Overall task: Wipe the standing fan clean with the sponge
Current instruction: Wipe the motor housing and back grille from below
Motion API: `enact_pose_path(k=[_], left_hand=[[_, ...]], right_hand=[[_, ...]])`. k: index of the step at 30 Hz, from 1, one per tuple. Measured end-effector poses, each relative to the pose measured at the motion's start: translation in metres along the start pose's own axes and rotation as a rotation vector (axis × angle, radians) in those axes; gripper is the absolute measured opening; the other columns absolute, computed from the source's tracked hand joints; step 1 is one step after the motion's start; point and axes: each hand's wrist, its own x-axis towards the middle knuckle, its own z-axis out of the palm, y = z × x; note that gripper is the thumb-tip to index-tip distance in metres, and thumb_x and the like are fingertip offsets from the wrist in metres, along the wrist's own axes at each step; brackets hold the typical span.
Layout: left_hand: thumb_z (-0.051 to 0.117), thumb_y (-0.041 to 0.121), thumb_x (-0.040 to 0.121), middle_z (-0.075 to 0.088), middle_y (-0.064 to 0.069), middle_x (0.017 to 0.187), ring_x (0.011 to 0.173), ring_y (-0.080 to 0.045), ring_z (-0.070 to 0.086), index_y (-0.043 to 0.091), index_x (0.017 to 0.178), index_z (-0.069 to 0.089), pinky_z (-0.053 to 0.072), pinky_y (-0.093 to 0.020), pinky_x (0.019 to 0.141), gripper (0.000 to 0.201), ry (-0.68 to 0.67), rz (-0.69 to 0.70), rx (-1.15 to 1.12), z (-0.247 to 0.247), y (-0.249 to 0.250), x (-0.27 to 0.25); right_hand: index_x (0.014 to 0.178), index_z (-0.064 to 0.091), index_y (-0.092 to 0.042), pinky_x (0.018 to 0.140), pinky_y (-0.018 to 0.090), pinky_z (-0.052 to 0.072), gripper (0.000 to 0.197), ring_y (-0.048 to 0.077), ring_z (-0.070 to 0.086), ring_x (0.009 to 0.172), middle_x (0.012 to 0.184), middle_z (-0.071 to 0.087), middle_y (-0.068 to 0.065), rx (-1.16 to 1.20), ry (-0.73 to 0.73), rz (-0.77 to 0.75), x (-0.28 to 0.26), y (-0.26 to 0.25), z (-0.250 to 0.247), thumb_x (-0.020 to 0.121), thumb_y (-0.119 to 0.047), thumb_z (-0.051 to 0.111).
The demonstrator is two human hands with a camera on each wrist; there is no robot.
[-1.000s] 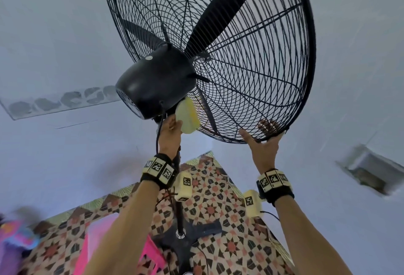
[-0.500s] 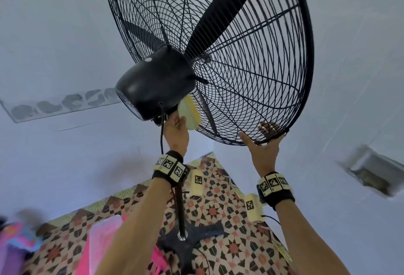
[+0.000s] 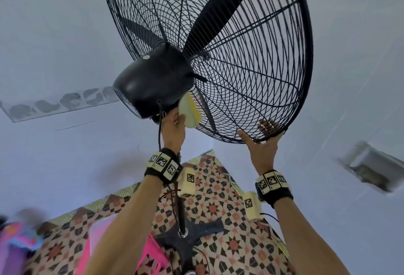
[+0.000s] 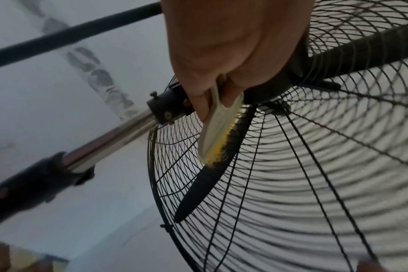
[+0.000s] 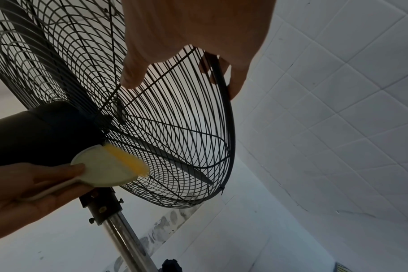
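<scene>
The black standing fan is seen from below, with its wire grille [image 3: 240, 67] and motor housing [image 3: 153, 82] overhead. My left hand [image 3: 177, 121] grips a cream-backed yellow sponge [image 3: 190, 111] by its handle. The sponge's yellow side lies against the rear grille just under the housing, as the left wrist view shows on the sponge [image 4: 213, 139] and the right wrist view on the sponge [image 5: 105, 169]. My right hand [image 3: 255, 137] grips the grille's lower rim [image 5: 231, 128], with its fingers curled over the rim and its thumb on the rear wires.
The fan's pole [image 3: 180, 204] runs down between my forearms to a dark cross base [image 3: 188, 233] on a patterned mat [image 3: 229, 242]. A power cord [image 3: 160, 126] hangs beside my left hand. A pink object [image 3: 153, 250] lies by the base. A tiled wall [image 5: 326, 110] stands right of the fan.
My left hand has shifted the sponge slightly up along the rear grille, closer under the motor housing. My right hand keeps its hold on the rim.
</scene>
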Motion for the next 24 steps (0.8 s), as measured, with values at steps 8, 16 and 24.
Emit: enact_pose_path(k=[8,16,24], left_hand=[[0.064,0.016,0.101,0.068,-0.005,0.134,0.121,-0.021,0.066,0.008,0.142,0.058,0.053,-0.049,0.106,0.042,-0.063,-0.115,-0.185,-0.021,-0.012,0.006],[0.059,0.007,0.104,0.070,-0.003,0.127,0.109,-0.008,0.069,0.005,0.136,0.060,0.058,-0.033,0.097,0.033,-0.128,-0.115,-0.146,-0.018,-0.002,0.001],[0.055,0.004,0.105,0.069,-0.006,0.130,0.110,-0.008,0.069,0.005,0.136,0.061,0.057,-0.038,0.102,0.032,-0.050,-0.103,-0.173,-0.002,0.002,-0.003]], right_hand=[[0.156,0.019,-0.011,0.113,0.028,0.041,0.122,0.015,0.052,0.128,0.139,0.056,0.002,0.008,-0.005,0.005,-0.001,0.002,0.001,0.066,-0.037,0.096],[0.144,0.021,-0.030,0.104,0.013,0.040,0.108,0.012,0.052,0.124,0.133,0.056,-0.003,0.014,0.005,-0.011,-0.001,0.003,0.001,0.065,-0.039,0.095],[0.156,0.018,-0.011,0.118,0.042,0.040,0.124,0.020,0.052,0.133,0.142,0.056,0.004,0.009,-0.006,0.002,0.004,0.005,0.001,0.065,-0.044,0.096]])
